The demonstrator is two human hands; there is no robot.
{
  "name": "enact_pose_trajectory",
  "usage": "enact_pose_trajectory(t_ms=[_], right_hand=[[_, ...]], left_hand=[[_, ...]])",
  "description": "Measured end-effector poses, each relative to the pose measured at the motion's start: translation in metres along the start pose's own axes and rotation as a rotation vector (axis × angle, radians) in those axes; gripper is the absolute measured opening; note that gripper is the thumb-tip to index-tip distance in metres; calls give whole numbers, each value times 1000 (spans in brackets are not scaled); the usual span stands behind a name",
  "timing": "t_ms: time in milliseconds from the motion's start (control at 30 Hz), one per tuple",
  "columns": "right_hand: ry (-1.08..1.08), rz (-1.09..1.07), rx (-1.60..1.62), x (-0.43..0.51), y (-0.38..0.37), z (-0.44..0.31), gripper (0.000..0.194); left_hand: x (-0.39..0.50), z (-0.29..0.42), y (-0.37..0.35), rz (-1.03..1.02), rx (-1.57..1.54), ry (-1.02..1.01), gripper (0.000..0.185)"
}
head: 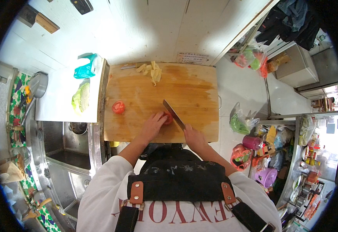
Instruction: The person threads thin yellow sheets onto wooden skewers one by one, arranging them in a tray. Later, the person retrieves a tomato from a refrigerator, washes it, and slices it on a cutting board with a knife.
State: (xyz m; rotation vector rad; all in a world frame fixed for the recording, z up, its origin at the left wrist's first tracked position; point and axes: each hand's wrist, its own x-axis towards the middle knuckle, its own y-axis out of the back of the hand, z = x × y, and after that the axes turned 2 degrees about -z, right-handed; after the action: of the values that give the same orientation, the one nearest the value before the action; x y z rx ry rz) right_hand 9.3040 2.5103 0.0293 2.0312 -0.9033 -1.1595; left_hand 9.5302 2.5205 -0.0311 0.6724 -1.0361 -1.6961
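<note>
My left hand [155, 124] holds a red tomato piece [167, 118] down on the large wooden cutting board [140, 95]. In my right hand [194, 137] is a kitchen knife [174, 113], its blade upright along the right side of the tomato, pointing away and to the left. Whether the blade touches the tomato cannot be told. Another tomato piece [118, 107], cut face up, lies near the board's left edge. Pale yellow dry husks or peelings [151, 71] lie at the board's far edge, beside another knife [129, 67].
Left of the board, a white surface [61, 107] bears a cut cabbage [81, 98] and a teal tissue pack [86, 66]. A steel sink [67, 145] is below it. Bagged greens [240, 123] and a purple basket [266, 177] stand to the right. A cleaver [39, 19] hangs on the wall.
</note>
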Motion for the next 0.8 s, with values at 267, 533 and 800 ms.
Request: enact_pose_trajectory(t_ms=[267,533,800], right_hand=[[92,100,-107,-8,7,-3,15],[25,1,-154,-30,14,-14,14],[-22,-85,-121,-40,36,-25,17]], left_hand=[[9,3,-10,130,73,-234,30],[5,24,-5,-37,88,-215,38],[7,24,-14,-20,3,-227,38]])
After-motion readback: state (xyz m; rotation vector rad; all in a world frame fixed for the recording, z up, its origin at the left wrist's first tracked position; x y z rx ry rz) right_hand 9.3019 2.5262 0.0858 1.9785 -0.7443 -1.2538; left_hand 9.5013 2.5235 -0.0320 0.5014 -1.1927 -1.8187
